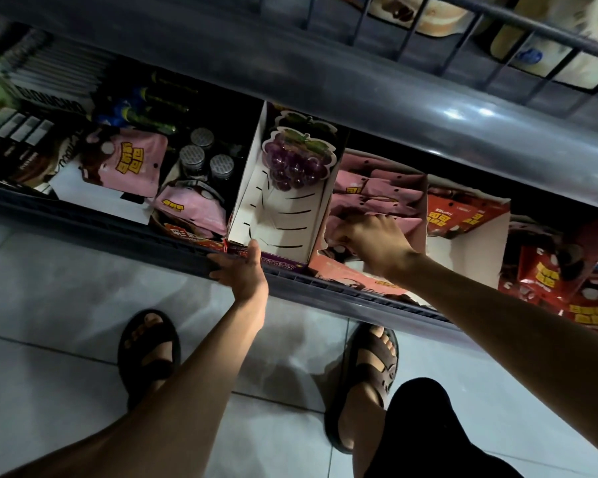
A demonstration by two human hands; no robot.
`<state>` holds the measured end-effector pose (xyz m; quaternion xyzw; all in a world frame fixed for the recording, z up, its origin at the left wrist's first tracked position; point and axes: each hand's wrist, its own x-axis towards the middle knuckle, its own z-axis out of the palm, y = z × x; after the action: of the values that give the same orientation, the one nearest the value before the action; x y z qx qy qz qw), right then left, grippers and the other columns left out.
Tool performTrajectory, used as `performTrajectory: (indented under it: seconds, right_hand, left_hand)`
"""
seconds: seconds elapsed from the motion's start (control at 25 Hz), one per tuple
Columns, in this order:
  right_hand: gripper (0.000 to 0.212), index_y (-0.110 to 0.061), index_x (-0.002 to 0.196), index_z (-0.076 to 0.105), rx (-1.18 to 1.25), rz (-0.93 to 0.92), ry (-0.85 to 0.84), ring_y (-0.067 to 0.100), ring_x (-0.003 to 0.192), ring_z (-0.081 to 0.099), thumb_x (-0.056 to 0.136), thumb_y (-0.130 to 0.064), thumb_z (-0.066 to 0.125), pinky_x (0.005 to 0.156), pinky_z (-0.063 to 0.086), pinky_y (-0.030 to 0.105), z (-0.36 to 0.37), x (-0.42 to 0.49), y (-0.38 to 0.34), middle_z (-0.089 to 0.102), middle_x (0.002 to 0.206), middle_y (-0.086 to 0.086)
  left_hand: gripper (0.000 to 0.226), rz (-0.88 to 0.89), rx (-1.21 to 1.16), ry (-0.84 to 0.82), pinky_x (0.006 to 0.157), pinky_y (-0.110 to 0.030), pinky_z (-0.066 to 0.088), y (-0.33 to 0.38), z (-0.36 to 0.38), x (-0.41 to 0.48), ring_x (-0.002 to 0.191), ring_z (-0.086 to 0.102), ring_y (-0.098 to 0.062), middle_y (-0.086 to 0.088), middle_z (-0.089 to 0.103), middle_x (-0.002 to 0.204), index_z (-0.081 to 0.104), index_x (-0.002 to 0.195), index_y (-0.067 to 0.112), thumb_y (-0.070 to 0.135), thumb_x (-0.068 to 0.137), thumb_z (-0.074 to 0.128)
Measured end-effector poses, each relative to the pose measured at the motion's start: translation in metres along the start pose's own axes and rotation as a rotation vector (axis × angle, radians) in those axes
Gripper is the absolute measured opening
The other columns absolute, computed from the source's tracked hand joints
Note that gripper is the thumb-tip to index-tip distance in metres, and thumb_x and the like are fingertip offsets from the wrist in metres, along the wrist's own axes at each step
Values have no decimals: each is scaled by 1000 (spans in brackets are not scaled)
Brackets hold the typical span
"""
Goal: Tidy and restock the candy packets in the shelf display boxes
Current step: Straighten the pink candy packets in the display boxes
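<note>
A low shelf holds several display boxes. My left hand grips the front edge of the white slotted grape candy box, thumb up against its front wall. One purple grape-shaped packet stands at the back of that box. My right hand reaches into the neighbouring red box and its curled fingers hold the front pink candy packets in a stacked row. Left of the grape box lie loose pink packets.
Red candy packets fill a box and the shelf to the right. Small metal-lidded jars and dark boxes stand at left. The shelf's dark front rail runs across. Above hangs a wire-railed shelf. My sandalled feet stand on grey floor tiles.
</note>
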<state>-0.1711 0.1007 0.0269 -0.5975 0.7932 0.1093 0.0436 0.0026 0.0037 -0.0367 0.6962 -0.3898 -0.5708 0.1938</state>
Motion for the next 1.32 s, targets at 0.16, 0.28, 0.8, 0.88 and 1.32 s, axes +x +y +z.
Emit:
performTrajectory:
  seconds: [0.16, 0.28, 0.8, 0.88, 1.32]
  right_hand:
    - [33, -27, 118, 64, 3, 4, 54, 28, 97, 60, 86, -20, 67, 78, 43, 32, -7, 3, -4, 67, 113, 6]
    - [26, -29, 114, 65, 27, 21, 42, 25, 93, 60, 88, -24, 65, 70, 36, 28, -8, 7, -7, 67, 111, 4]
    - [27, -31, 114, 67, 118, 68, 70, 28, 93, 64, 92, -17, 60, 78, 51, 33, -21, -3, -8, 69, 112, 6]
    - [23, -31, 111, 67, 160, 59, 81, 26, 94, 64, 94, -20, 57, 81, 53, 38, -28, -8, -8, 67, 114, 5]
    - [37, -23, 128, 58, 466, -157, 81, 25, 105, 62, 91, -20, 63, 91, 48, 31, -94, 23, -71, 65, 120, 6]
  left_hand:
    - [86, -24, -37, -24, 114, -55, 9, 4, 2, 1, 147, -2, -38, -27, -8, 157, -3, 154, 12, 47, 95, 49]
    - [86, 1, -25, -33, 115, -53, 10, -1, 1, 2, 147, 1, -40, -26, -6, 157, -2, 154, 12, 48, 95, 49]
    - [88, -17, -20, -32, 114, -54, 12, 3, 0, 2, 147, 0, -39, -28, -9, 157, -4, 154, 13, 48, 94, 50]
    - [88, -25, -20, -42, 114, -55, 9, 4, -2, 0, 147, -1, -39, -26, -9, 157, -4, 154, 14, 50, 94, 49]
    - [114, 201, 43, -10, 112, -50, 27, -8, -24, -1, 144, 13, -42, -30, 5, 155, -4, 153, 10, 45, 78, 74]
